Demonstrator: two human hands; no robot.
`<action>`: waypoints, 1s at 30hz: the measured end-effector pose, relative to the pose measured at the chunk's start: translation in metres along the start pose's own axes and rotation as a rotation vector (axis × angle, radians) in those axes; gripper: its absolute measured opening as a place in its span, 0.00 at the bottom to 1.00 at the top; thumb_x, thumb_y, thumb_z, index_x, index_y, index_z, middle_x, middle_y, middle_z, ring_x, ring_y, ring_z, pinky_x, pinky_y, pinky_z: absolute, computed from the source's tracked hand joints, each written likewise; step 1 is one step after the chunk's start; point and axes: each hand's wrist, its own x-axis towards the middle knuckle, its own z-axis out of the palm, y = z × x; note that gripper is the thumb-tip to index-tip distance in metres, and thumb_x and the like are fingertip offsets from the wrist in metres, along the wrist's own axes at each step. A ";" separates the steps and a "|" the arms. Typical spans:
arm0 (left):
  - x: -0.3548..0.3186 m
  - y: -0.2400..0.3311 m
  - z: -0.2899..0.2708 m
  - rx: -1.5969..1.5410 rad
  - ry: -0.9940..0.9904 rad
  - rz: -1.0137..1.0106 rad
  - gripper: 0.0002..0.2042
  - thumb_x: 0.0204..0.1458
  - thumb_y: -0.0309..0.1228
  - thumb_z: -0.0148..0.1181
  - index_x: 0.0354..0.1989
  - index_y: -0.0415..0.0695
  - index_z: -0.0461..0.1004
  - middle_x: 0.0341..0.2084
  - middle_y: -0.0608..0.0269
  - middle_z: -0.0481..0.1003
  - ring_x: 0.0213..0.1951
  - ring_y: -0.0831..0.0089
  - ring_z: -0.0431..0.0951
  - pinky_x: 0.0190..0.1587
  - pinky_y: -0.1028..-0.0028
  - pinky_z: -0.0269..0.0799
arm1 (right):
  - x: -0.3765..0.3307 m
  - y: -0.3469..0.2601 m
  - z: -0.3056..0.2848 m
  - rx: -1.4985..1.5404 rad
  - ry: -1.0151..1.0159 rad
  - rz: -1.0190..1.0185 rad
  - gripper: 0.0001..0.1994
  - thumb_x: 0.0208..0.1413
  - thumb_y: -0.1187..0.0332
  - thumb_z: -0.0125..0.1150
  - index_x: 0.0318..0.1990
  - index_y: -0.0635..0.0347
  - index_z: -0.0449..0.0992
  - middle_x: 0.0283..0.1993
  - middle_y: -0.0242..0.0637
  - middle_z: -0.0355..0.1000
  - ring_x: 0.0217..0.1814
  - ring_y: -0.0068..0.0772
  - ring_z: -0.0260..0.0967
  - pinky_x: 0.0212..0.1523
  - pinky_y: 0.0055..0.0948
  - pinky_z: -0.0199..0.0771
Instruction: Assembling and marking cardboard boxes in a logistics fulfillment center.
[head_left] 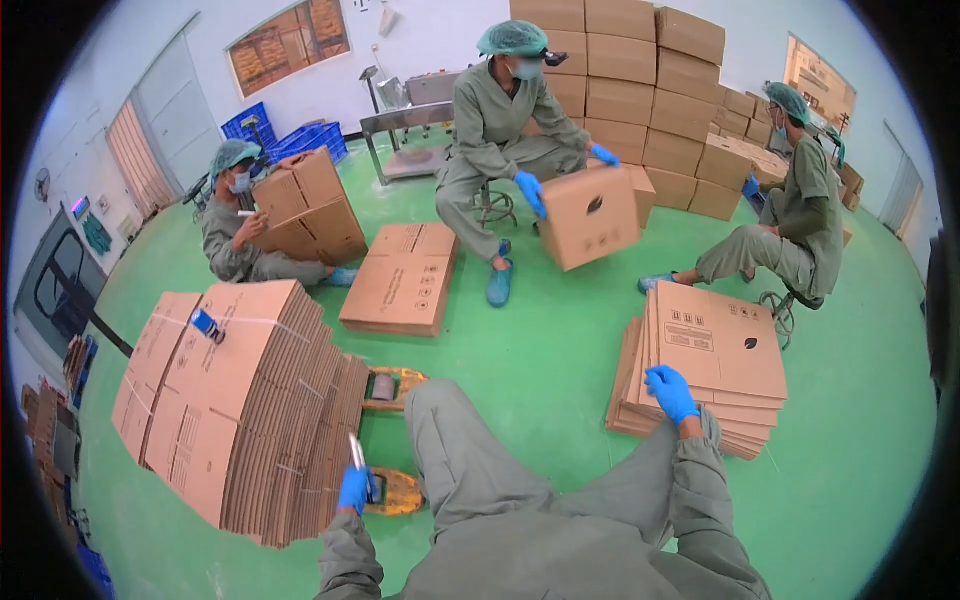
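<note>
My left hand, in a blue glove, is closed round a slim, pale upright object whose kind I cannot make out. It is beside a tall strapped pile of flattened cardboard cartons. My right hand, also gloved in blue, is over the near left side of a second stack of flat cartons. Its fingers are curled together, and whatever they may hold is hidden. A small blue-and-white hand tool lies on top of the strapped pile.
Yellow pallet-truck forks stick out beside the strapped pile. Another flat carton stack lies ahead. Three co-workers sit around; the middle one holds a made-up box. Stacked boxes, a metal table and blue crates stand behind.
</note>
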 end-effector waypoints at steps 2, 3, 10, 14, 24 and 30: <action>-0.030 0.079 0.037 -0.241 -0.063 0.203 0.10 0.60 0.36 0.49 0.41 0.43 0.71 0.21 0.68 0.69 0.19 0.78 0.68 0.19 0.77 0.65 | -0.023 -0.046 0.006 0.214 -0.063 0.032 0.13 0.60 0.65 0.53 0.45 0.65 0.75 0.41 0.44 0.75 0.43 0.34 0.75 0.44 0.32 0.75; -0.055 0.125 0.057 -0.270 -0.138 0.228 0.10 0.60 0.35 0.50 0.43 0.42 0.69 0.21 0.69 0.68 0.20 0.79 0.68 0.20 0.77 0.64 | -0.034 -0.062 0.012 0.245 -0.134 -0.014 0.13 0.61 0.66 0.52 0.46 0.66 0.74 0.41 0.42 0.75 0.43 0.31 0.74 0.45 0.30 0.75; -0.155 0.245 0.209 0.220 -0.751 0.638 0.15 0.61 0.35 0.52 0.53 0.42 0.66 0.29 0.71 0.68 0.28 0.81 0.67 0.30 0.79 0.65 | -0.118 -0.180 0.066 0.575 -0.650 -0.206 0.21 0.64 0.64 0.51 0.60 0.66 0.64 0.51 0.42 0.72 0.52 0.32 0.70 0.54 0.30 0.69; -0.189 0.233 0.294 0.154 -1.091 0.487 0.11 0.62 0.34 0.50 0.46 0.41 0.66 0.30 0.69 0.69 0.30 0.79 0.69 0.33 0.77 0.67 | -0.129 -0.184 0.087 0.796 -0.396 -0.227 0.22 0.64 0.62 0.51 0.60 0.66 0.63 0.52 0.41 0.71 0.50 0.29 0.70 0.54 0.30 0.70; -0.173 0.193 0.334 0.183 -1.269 0.117 0.12 0.65 0.35 0.43 0.41 0.38 0.67 0.24 0.66 0.69 0.25 0.79 0.69 0.29 0.76 0.67 | -0.114 -0.147 0.075 0.933 -0.170 0.097 0.20 0.65 0.56 0.47 0.53 0.66 0.68 0.48 0.42 0.74 0.45 0.29 0.72 0.49 0.29 0.72; -0.151 0.202 0.321 0.080 -1.228 0.144 0.12 0.66 0.34 0.43 0.46 0.38 0.67 0.28 0.66 0.70 0.28 0.79 0.69 0.30 0.76 0.66 | -0.104 -0.161 0.091 0.890 -0.451 0.222 0.19 0.66 0.56 0.46 0.51 0.64 0.68 0.45 0.38 0.72 0.24 0.25 0.73 0.22 0.19 0.75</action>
